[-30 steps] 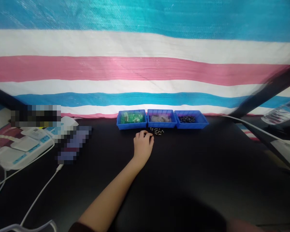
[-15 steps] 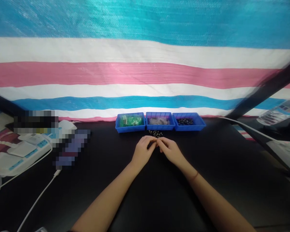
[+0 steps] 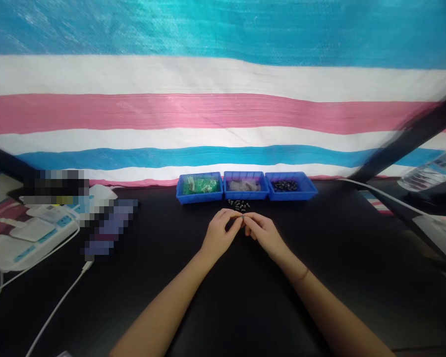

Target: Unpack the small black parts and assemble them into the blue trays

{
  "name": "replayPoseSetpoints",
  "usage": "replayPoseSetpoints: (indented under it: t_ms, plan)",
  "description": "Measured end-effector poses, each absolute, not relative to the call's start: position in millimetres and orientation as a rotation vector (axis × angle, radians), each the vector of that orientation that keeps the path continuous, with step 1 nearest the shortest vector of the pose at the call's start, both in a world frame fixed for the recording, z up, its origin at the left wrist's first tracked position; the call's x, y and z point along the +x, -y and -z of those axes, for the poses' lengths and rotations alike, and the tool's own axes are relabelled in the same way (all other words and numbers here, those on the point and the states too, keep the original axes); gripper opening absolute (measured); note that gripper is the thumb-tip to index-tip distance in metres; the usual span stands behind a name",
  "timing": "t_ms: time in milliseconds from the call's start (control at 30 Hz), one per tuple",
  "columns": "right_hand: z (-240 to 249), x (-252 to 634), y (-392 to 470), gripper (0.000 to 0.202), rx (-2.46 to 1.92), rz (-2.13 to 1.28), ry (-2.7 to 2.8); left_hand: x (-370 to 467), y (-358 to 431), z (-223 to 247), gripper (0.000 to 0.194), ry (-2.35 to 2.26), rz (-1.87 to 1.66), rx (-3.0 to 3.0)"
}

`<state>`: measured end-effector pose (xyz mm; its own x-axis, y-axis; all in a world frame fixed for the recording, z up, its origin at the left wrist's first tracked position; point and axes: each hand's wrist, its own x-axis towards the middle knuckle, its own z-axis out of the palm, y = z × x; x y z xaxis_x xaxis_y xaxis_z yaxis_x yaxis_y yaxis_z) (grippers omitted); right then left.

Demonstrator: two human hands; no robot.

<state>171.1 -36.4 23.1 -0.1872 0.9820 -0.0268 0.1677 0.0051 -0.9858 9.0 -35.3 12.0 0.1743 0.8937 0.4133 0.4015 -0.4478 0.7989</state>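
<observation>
My left hand (image 3: 221,229) and my right hand (image 3: 263,231) meet fingertip to fingertip over the black table. Both are closed in a pinch around something tiny at the point where they touch; its kind cannot be made out. Just beyond the fingertips lies a loose pile of small metal screw-like pieces (image 3: 239,204). Behind it stand three blue bins side by side. The left bin (image 3: 199,199) holds green bags, the middle bin (image 3: 247,195) clear plastic bags, and the right bin (image 3: 304,189) small dark pieces.
At the left are white power strips (image 3: 40,239) with plugs and cables, and a blurred-out phone-like object (image 3: 109,228) with a white charging cable (image 3: 57,302). A striped sheet (image 3: 223,111) hangs behind the table. Another power strip (image 3: 440,235) and a clear plastic bottle (image 3: 427,171) are at the right.
My fingertips have shifted slightly against each other, and the right-hand fingers below the thumb show a little more. The bins and the pile stay where they were.
</observation>
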Motion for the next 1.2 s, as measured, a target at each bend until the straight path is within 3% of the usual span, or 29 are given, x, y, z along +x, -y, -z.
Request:
replayPoseSetpoints:
  t_ms: [533,1200]
  plan:
    - [-23.5,167.0,41.6,0.022,-1.172,-1.404,1.304,5.2,30.7,-12.8,0.019,-1.115,-1.178,1.785]
    - [-16.9,166.7,44.0,0.018,-1.114,-1.319,1.123,5.3,31.3,-9.6,0.017,-1.114,-1.169,1.771]
